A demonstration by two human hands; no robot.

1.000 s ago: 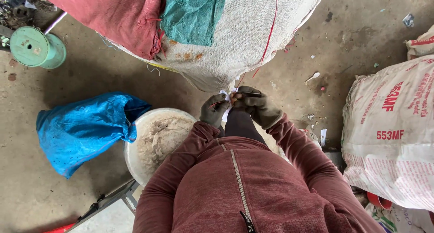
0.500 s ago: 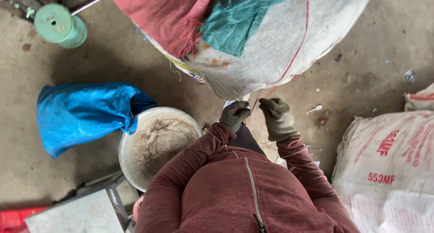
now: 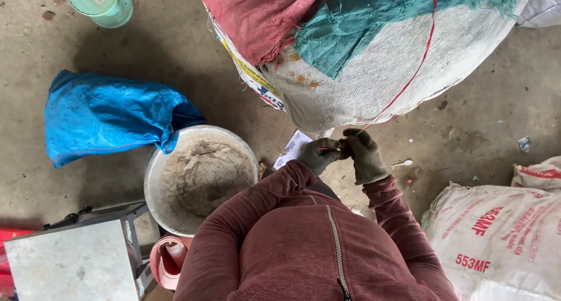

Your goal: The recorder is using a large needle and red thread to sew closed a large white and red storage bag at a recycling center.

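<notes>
Concrete floor (image 3: 175, 56) fills my view, and I take it left to right. At the top left stands a green spool (image 3: 99, 2); under it a crumpled blue plastic bag (image 3: 111, 123) lies touching the rim of a round metal basin (image 3: 153, 178) holding grey, powdery material. A grey metal platform (image 3: 70, 266), perhaps a scale, sits at the lower left, just beside the basin.

Then the hands — both gloved, raised close together in front of a large woven sack (image 3: 374, 85), white with red and teal patches. My left hand (image 3: 322, 155) is closed, its fingertips pinched on a thin red string (image 3: 422, 58). My right hand (image 3: 363, 155) is also curled shut and meets the left at the same spot; I judge it grips the same string, though its fingertips are partly hidden. The string runs up and to the right from the hands, across the sack's white face towards its top. A small white paper tag (image 3: 294, 146) shows just behind the left hand; whether it touches the glove I cannot tell.

As I read it, the work in hand is on the string itself, at the sack's lower end, knotting or threading — which one I cannot tell. The next move would call for a steady pinch and even tension, so the string does not slip from the gloves.

Far right, a white printed sack (image 3: 497, 237) lies well apart.
</notes>
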